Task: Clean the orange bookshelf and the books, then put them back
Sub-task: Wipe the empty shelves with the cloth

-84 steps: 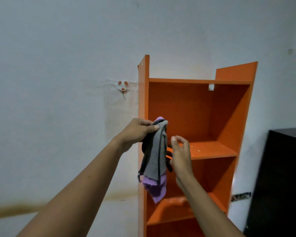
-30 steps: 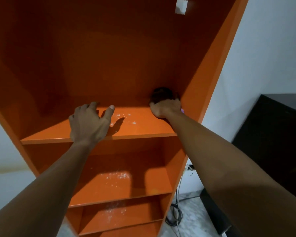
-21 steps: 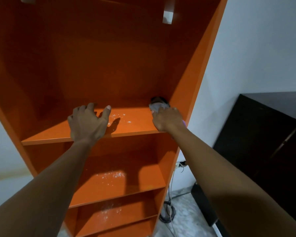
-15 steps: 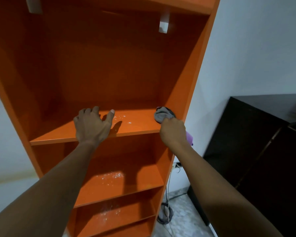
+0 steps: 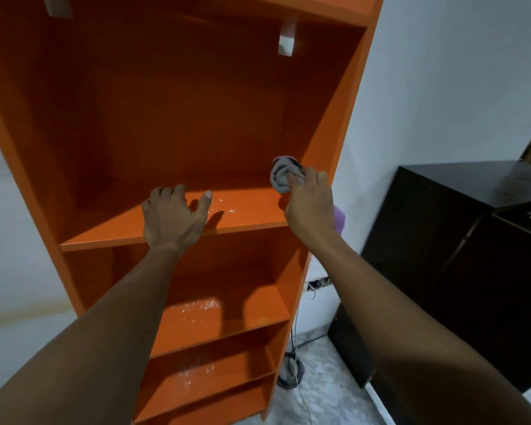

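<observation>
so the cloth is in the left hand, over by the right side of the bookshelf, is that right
No: the cloth is in the right hand, not the left. The left hand rests empty on the bookshelf. The cloth is indeed by its right side, as the head view shows.

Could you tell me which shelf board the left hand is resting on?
The highest shelf beneath the top panel, under the left hand; the lower shelves are untouched.

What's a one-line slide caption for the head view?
Right hand grips a grey-and-purple cloth inside the orange bookshelf, near its right panel; left hand rests on the white-speckled shelf.
</observation>
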Available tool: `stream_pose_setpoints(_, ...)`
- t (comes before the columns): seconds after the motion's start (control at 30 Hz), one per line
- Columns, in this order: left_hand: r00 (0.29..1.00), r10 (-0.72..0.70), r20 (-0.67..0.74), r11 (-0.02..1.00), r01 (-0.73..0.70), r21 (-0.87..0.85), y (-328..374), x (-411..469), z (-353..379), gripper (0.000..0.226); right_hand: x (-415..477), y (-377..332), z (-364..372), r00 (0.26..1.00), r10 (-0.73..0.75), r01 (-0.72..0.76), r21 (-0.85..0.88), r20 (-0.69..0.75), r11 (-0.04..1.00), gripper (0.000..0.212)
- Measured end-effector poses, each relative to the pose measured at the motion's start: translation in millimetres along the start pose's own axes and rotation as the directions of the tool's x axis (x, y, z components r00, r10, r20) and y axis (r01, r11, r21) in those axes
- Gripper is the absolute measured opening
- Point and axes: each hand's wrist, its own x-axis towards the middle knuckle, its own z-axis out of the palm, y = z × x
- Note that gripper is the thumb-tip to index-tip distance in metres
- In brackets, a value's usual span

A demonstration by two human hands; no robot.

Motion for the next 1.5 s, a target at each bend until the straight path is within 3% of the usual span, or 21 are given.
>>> stream_pose_setpoints(0.07, 1.000, -0.001, 0.005, 1.000, 0.001, -0.006, 1, 0, 0, 0.080, 13, 10, 19, 0.969, 0.039, -0.037, -0.013, 0.245, 0.999, 0.045)
stream_pose_setpoints(0.13, 1.000, 0.000, 0.003, 1.000, 0.000, -0.017, 2, -1, 0, 0.081, 17, 16, 37, 0.873, 0.051, -0.074, 0.027, 0.486, 0.997, 0.051)
stream_pose_setpoints(0.33, 1.000, -0.006, -0.028, 0.999, 0.005, -0.045, 1, 1, 4, 0.080, 55, 10, 53, 0.776, -0.006, -0.037, 0.055, 0.631, 0.998, 0.071)
stream_pose_setpoints(0.47, 0.998, -0.009, -0.055, 0.998, 0.005, -0.058, 1, 1, 6, 0.078, 84, 5, 70, 0.771, -0.064, 0.123, -0.050, 0.634, 0.991, 0.075)
stream_pose_setpoints(0.57, 0.996, -0.007, -0.089, 0.998, 0.001, -0.062, -3, 3, 10, 0.081, 114, -2, 85, 0.762, -0.022, 0.127, -0.116, 0.648, 0.985, 0.079)
stream_pose_setpoints(0.73, 0.990, -0.005, -0.143, 0.997, -0.005, -0.075, -6, 9, 17, 0.079, 140, -9, 116, 0.887, -0.072, 0.047, 0.067, 0.456, 0.997, 0.057)
stream_pose_setpoints(0.9, 0.989, 0.008, -0.147, 0.999, -0.015, -0.046, -4, 7, 19, 0.074, 134, -15, 117, 0.775, -0.080, -0.122, 0.273, 0.627, 0.954, 0.068)
stream_pose_setpoints(1.0, 0.988, 0.005, -0.153, 0.999, -0.013, -0.052, -3, 6, 18, 0.074, 121, -38, 109, 0.775, -0.231, 0.040, 0.319, 0.589, 0.947, 0.060)
stream_pose_setpoints(1.13, 0.987, 0.022, -0.160, 0.996, -0.035, -0.081, -4, 7, 17, 0.075, 101, -75, 106, 0.689, -0.429, 0.229, 0.385, 0.585, 0.894, 0.055)
stream_pose_setpoints(1.3, 0.972, 0.039, -0.230, 0.962, -0.099, -0.256, -6, 2, 14, 0.066, 60, -91, 80, 0.659, -0.606, 0.298, 0.585, 0.445, 0.754, 0.039)
stream_pose_setpoints(1.4, 0.957, -0.103, -0.272, 0.913, -0.017, -0.407, -2, -7, 4, 0.056, 30, -94, 66, 0.665, -0.653, 0.364, 0.606, 0.363, 0.708, 0.035)
stream_pose_setpoints(1.5, 0.916, -0.249, -0.314, 0.896, 0.095, -0.433, -5, -23, -5, 0.053, -2, -98, 66, 0.779, -0.608, 0.373, 0.667, 0.152, 0.645, 0.031)
